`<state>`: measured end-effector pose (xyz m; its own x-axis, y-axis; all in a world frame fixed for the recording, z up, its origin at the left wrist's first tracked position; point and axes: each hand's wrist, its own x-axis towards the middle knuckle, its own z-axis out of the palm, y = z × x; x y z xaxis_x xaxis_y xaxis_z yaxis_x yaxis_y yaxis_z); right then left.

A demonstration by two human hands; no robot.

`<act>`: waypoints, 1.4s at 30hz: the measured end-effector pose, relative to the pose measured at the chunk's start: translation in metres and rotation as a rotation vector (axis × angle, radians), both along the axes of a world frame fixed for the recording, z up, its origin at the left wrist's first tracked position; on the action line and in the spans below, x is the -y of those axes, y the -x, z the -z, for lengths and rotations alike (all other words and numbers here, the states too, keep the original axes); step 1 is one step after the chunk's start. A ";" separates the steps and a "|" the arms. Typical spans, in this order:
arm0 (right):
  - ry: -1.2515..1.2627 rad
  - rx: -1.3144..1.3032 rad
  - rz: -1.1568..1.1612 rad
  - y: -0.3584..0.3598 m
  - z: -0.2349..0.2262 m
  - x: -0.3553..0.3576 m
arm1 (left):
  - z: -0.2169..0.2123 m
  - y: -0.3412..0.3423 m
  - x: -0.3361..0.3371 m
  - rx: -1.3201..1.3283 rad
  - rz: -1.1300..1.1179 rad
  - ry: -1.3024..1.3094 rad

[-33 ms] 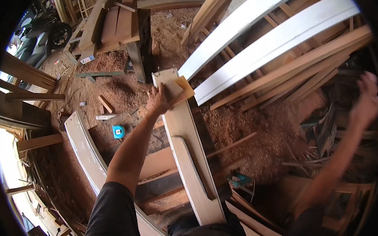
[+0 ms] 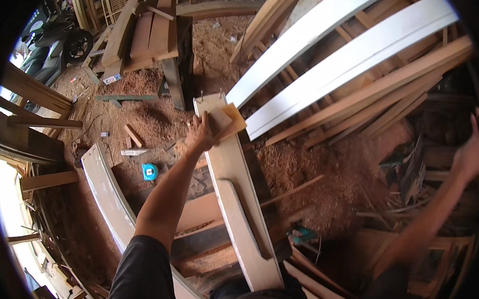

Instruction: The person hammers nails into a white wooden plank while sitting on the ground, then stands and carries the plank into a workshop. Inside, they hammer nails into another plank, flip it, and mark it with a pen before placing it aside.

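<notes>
Head view: left hand [image 2: 200,135] holding a wood block [image 2: 220,119]

Its fingers are resting closed over the block, which is lying near a long board's [image 2: 229,155] far end. The right hand [image 2: 470,152] is hovering far right; whether it is gripping anything, I cannot tell.

A blue tape measure [image 2: 150,171] lay left of centre, near a whitish curved board [image 2: 106,183]. Two white boards [image 2: 352,73] slanted across the upper right beside brown beams [image 2: 369,93]. Shavings [image 2: 324,194] littered the ground. At the upper left, a motorbike [image 2: 54,52] stood near a bench [image 2: 172,86] bearing planks [image 2: 142,34].
</notes>
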<state>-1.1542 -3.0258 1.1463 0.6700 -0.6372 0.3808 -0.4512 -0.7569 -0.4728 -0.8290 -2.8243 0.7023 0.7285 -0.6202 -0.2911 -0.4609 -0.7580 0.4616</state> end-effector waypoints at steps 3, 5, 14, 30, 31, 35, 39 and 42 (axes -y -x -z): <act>0.408 0.240 -0.056 0.018 0.006 -0.067 | -0.009 0.003 0.003 -0.009 -0.042 -0.007; 0.002 -0.051 -0.185 0.020 0.117 -0.134 | -0.019 0.004 0.005 -0.040 -0.044 -0.077; -0.436 -0.359 -0.142 0.125 0.428 -0.265 | -0.023 0.006 0.002 -0.044 -0.048 -0.039; -0.753 0.569 0.050 0.035 0.079 -0.040 | -0.013 0.003 0.002 0.004 -0.028 -0.040; -0.676 0.717 -0.013 0.030 0.061 -0.028 | -0.013 0.006 0.001 -0.006 -0.018 -0.034; -0.650 0.686 0.043 0.039 0.037 -0.024 | -0.017 0.000 0.004 -0.065 -0.001 -0.040; -0.942 0.374 -0.059 0.040 0.058 -0.041 | -0.021 -0.018 0.010 -0.030 0.142 -0.064; -0.946 0.339 -0.148 0.024 0.111 -0.060 | -0.021 -0.024 0.008 -0.084 0.201 0.009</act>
<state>-1.1783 -2.9661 1.0354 0.7173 -0.6948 -0.0523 -0.1142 -0.0433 -0.9925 -0.8045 -2.8323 0.7230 0.5637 -0.7532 -0.3389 -0.5618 -0.6505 0.5111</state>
